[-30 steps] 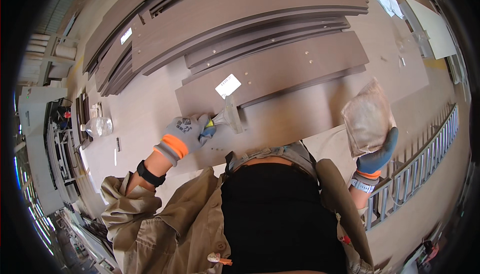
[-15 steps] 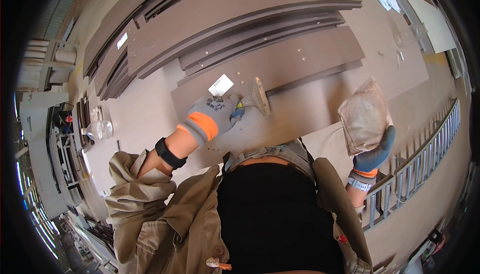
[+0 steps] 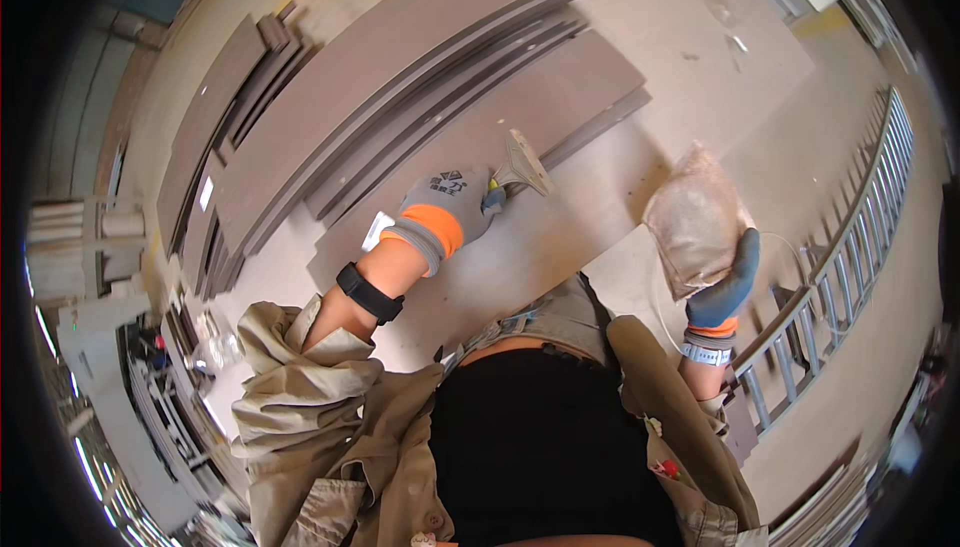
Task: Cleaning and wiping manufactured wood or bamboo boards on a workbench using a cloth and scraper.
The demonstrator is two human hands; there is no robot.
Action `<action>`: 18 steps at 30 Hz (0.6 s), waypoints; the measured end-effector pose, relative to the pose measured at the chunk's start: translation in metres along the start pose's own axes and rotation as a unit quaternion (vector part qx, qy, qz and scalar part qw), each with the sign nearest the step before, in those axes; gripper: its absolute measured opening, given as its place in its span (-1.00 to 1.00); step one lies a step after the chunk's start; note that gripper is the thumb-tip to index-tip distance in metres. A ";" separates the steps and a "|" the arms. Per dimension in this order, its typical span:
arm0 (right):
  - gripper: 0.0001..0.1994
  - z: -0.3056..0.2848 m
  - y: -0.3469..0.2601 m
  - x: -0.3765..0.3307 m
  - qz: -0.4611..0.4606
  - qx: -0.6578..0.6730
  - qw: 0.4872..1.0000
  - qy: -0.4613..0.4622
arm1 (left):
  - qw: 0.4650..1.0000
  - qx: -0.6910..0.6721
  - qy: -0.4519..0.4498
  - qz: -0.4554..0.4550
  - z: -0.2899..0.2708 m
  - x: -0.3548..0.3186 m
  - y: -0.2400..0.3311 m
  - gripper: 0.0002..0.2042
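Apparently scraping inside the worktop's (image 3: 480, 272) front edge, gripping scraper (image 3: 522, 169) with wrapped fingers of left hand (image 3: 450, 207). Clutching beige pad (image 3: 692, 219) in right hand's (image 3: 725, 292) curled fingers; probably needing steady, level blade pressure next.

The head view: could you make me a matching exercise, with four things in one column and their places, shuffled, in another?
Things
1. scraper
2. soiled square pad
3. grey ladder-shaped frame
4. brown boards

Places
A. in the right hand
B. stacked beyond the left hand
C. in the left hand
D. to the right of both hands

Right pairs: 1-C; 2-A; 3-D; 4-B
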State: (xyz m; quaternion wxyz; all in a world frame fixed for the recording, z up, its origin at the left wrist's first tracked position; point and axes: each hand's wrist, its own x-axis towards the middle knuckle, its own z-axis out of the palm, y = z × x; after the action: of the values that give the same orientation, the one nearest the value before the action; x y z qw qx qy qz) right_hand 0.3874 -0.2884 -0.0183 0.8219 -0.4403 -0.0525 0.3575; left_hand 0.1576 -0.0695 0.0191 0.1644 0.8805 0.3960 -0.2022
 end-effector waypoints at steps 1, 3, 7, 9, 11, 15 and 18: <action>-0.51 -0.006 0.004 0.002 -0.039 -0.080 0.996 0.002 | 1.000 0.001 -0.020 -0.003 -0.006 0.008 0.006 -0.68; -0.47 -0.005 0.001 0.004 -0.037 -0.100 0.994 0.007 | 1.000 0.004 -0.023 0.003 -0.011 0.026 0.016 -0.66; -0.46 0.000 -0.003 0.006 0.010 0.006 1.000 0.008 | 0.997 -0.003 0.078 0.023 -0.004 0.063 0.028 -0.66; -0.46 0.000 -0.005 0.005 0.006 0.006 1.000 0.020 | 0.999 -0.007 0.046 0.025 -0.017 0.079 0.045 -0.66; -0.46 -0.004 -0.006 0.006 0.005 0.007 1.000 0.028 | 1.000 -0.011 0.014 0.021 -0.026 0.093 0.058 -0.66; -0.44 -0.010 -0.004 0.009 0.015 0.027 0.999 0.041 | 0.998 -0.003 0.040 0.039 -0.028 0.123 0.070 -0.63; -0.43 -0.009 -0.004 0.014 0.027 0.027 0.999 0.038 | 0.997 -0.034 0.049 0.042 -0.026 0.162 0.073 -0.64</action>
State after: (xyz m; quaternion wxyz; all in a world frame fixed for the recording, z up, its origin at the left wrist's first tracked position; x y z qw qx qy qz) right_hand 0.4034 -0.2873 -0.0245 0.8250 -0.4328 0.0003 0.3635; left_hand 0.3172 -0.0017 -0.0282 0.1827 0.8993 0.3726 -0.1378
